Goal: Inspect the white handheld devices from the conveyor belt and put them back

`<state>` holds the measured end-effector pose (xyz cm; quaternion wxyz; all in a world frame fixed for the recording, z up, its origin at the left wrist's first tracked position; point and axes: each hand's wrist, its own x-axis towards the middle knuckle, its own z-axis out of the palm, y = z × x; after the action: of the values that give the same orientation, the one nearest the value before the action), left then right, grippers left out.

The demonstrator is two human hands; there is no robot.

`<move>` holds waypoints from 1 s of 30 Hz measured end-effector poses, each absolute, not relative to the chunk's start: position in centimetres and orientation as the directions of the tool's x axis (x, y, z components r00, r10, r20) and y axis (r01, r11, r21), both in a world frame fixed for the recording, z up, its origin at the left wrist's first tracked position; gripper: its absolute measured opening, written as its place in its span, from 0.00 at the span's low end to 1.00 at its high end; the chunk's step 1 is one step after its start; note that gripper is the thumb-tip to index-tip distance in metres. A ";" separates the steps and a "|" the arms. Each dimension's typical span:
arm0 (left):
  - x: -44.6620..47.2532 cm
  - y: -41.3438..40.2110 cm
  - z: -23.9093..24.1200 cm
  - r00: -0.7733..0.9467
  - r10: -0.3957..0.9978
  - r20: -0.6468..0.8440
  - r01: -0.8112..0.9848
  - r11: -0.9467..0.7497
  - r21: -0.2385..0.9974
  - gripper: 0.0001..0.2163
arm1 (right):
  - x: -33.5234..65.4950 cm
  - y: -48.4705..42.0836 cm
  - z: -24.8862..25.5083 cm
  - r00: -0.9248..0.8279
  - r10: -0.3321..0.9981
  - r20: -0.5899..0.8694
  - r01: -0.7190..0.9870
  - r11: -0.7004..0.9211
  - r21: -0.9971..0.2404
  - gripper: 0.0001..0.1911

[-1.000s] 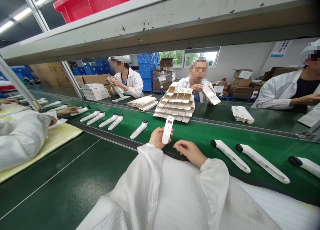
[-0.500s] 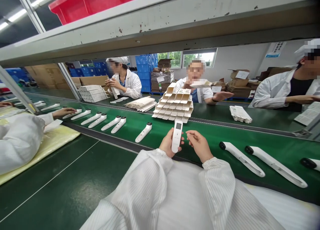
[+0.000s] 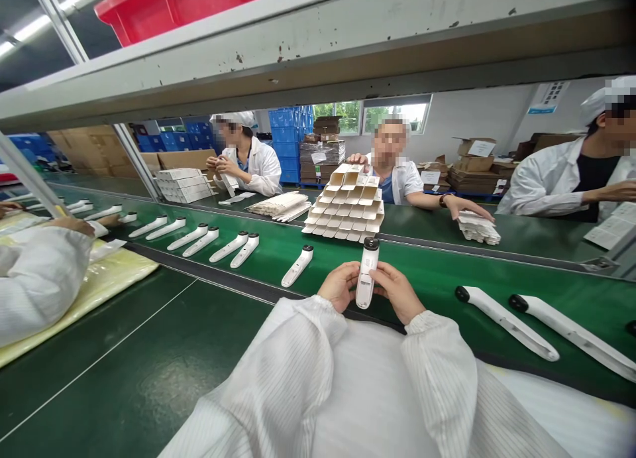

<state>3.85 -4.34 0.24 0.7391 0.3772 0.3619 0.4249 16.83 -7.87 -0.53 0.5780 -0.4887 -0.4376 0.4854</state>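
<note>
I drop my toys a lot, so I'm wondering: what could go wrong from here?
The white gadget is held up only by the fingers, so it might slip and drop.

The open boxes are piled high, and a co-worker's hand is at the top, so a bump could perhaps knock some down.

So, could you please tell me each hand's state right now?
Left hand: curled at the device, grip cannot be told.
Right hand: closed, holding the device.

White pinstriped sleeves (image 3: pixel 288 365), seemingly elastic cuffs (image 3: pixel 421 320)
</note>
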 end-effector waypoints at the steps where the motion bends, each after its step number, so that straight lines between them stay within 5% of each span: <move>1: 3.6 -4.1 0.3 0.370 0.904 -0.214 -0.299 0.333 0.894 0.08 | 17.0 -7.9 -0.5 0.131 0.991 0.025 -0.160 0.046 -0.986 0.23; 5: 1.3 -2.4 0.5 0.144 0.990 0.013 0.245 -0.048 0.968 0.11 | 17.1 -8.0 -0.5 0.110 0.994 0.007 -0.222 0.031 -0.975 0.18; 8: -1.3 -0.9 0.2 -0.023 0.956 0.293 0.740 -0.181 0.648 0.20 | 17.1 -8.1 -0.6 0.106 0.994 -0.021 -0.253 0.006 -0.967 0.17; 11: -3.1 0.1 -0.2 -0.043 0.985 0.169 0.888 -0.040 0.459 0.22 | 17.2 -8.1 -0.7 0.085 0.996 -0.036 -0.234 -0.015 -0.972 0.17; 13: -3.2 0.4 -0.5 -0.011 0.998 0.066 0.856 -0.025 0.517 0.22 | 17.3 -8.0 -0.8 0.063 0.998 -0.031 -0.205 -0.018 -0.979 0.16; 15: -2.4 0.3 -0.6 0.013 1.000 0.006 0.679 -0.013 0.734 0.22 | 17.4 -7.8 -1.1 0.047 0.998 -0.041 -0.179 -0.032 -0.983 0.16; 18: -0.5 -0.6 -0.4 0.123 0.975 -0.185 0.088 0.175 0.981 0.17 | 17.6 -7.3 -1.9 0.060 0.993 -0.101 -0.099 -0.095 -0.991 0.16; 21: 1.3 -1.9 0.2 0.296 0.903 -0.312 -0.319 0.401 0.858 0.14 | 18.1 -6.8 -2.9 0.179 0.978 -0.107 0.204 -0.143 -0.968 0.14; 25: 2.5 -3.1 0.8 0.388 0.854 -0.346 -0.363 0.487 0.794 0.17 | 18.7 -6.6 -3.4 0.269 0.956 0.119 0.670 -0.097 -0.736 0.16; 30: 3.4 -4.0 1.2 0.356 0.856 -0.375 -0.366 0.497 0.787 0.13 | 17.7 -7.3 -2.2 0.189 0.898 0.398 0.681 0.172 -0.711 0.17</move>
<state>3.44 -4.00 1.16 0.7653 0.3035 0.4036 0.3992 17.74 -7.29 -2.19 0.4420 -0.6317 -0.6250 0.1224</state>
